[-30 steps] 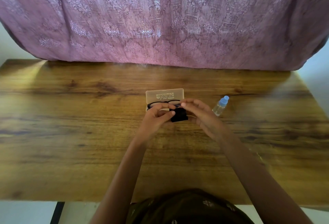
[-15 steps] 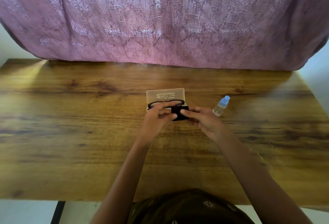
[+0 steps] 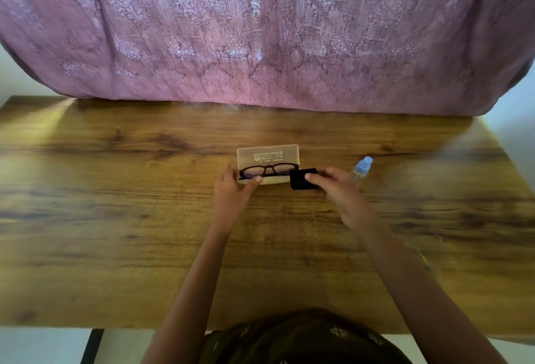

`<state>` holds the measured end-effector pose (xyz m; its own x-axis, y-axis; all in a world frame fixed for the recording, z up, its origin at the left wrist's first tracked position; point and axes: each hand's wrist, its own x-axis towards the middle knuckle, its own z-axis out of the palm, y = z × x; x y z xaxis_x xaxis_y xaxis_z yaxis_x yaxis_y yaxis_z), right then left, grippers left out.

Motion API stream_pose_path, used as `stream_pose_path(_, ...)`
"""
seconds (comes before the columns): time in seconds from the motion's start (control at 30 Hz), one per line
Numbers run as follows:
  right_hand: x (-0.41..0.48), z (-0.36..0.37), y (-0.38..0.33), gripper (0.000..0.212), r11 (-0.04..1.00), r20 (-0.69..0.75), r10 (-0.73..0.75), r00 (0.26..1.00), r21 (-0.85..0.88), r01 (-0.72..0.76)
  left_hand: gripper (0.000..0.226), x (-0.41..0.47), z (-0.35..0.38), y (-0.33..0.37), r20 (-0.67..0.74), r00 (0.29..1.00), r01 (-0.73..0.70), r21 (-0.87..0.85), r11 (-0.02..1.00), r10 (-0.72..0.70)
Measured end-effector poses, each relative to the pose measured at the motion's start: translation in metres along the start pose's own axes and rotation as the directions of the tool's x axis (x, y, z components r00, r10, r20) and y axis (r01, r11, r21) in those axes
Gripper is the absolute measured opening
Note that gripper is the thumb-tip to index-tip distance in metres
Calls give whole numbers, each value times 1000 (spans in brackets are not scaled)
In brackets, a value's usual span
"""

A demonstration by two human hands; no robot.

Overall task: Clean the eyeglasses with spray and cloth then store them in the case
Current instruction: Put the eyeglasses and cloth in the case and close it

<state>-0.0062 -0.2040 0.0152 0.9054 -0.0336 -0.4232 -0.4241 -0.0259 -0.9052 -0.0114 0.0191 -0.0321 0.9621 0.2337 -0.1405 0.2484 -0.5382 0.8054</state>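
Black-framed eyeglasses (image 3: 267, 170) lie folded across the open translucent case (image 3: 267, 155) at the middle of the wooden table (image 3: 115, 219); the case lid stands up behind them. My left hand (image 3: 231, 190) pinches the left end of the glasses. My right hand (image 3: 337, 187) grips a small black cloth (image 3: 301, 179) at the right end of the case, beside the frame. A small clear spray bottle (image 3: 362, 171) with a blue cap lies just right of my right hand.
A pink patterned curtain (image 3: 260, 30) hangs along the table's far edge. The table's near edge runs just above my lap, with a black table leg (image 3: 92, 346) at lower left.
My hands have spread apart: the left slid to the glasses' left end, the right pulled the black cloth to the right, uncovering the frame lying in the case.
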Motion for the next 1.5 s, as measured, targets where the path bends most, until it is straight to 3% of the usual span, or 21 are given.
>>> stream_pose_path(0.17,-1,0,3,16,997,-28,-44,999,-64,42,64,4,2,-9,11,1000,-11,20,1000,11)
stream_pose_path(0.4,2,4,4,25,993,-53,-69,996,-101,64,66,-8,4,-20,-24,994,-111,-120,987,109)
stream_pose_path(0.87,25,69,-12,19,962,36,-115,993,-245,121,71,-16,19,-28,-176,975,-139,-2,990,137)
stream_pose_path(1.1,26,68,-3,22,763,-20,-391,920,-566,312,71,-17,19,-30,-192,970,-145,21,989,146)
stream_pose_path(1.2,27,64,-1,22,657,47,-501,864,-630,415,71,-16,20,-30,-193,971,-142,21,990,143)
stream_pose_path(1.33,26,63,3,27,471,277,-515,811,-700,537,70,-17,20,-30,-187,970,-153,27,988,155)
stream_pose_path(1.5,27,63,7,27,402,289,-523,802,-746,531,70,-17,20,-29,-192,967,-168,24,985,170)
